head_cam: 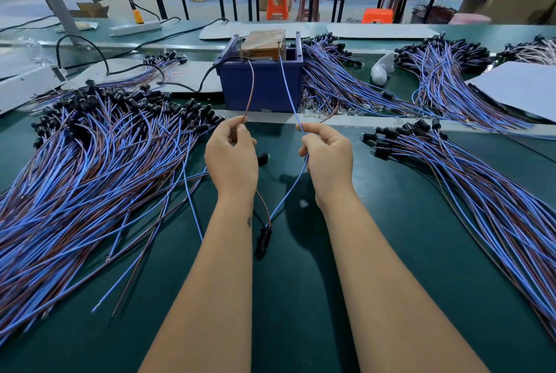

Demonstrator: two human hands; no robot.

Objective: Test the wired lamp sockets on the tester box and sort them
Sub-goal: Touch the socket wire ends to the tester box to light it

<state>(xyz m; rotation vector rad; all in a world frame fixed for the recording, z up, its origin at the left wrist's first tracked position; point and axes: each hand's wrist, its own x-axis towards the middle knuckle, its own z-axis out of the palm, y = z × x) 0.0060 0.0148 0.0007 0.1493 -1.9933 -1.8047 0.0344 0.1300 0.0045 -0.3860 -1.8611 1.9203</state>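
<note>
My left hand (231, 159) pinches a brown wire (250, 92) and my right hand (328, 159) pinches a blue wire (288, 92). Both wires rise to the top of the blue tester box (261, 83) just beyond my hands. Below my wrists the two wires join at a black lamp socket (264, 238) that hangs between my forearms, just above the green table. Whether the wire tips touch the box contacts cannot be made out.
A big heap of wired sockets (90, 168) covers the table on the left. A smaller pile of wired sockets (469, 177) fans out on the right, and more bundles (346, 83) lie behind the box. A black power cord (192, 86) runs into the box. White sheets lie at far right.
</note>
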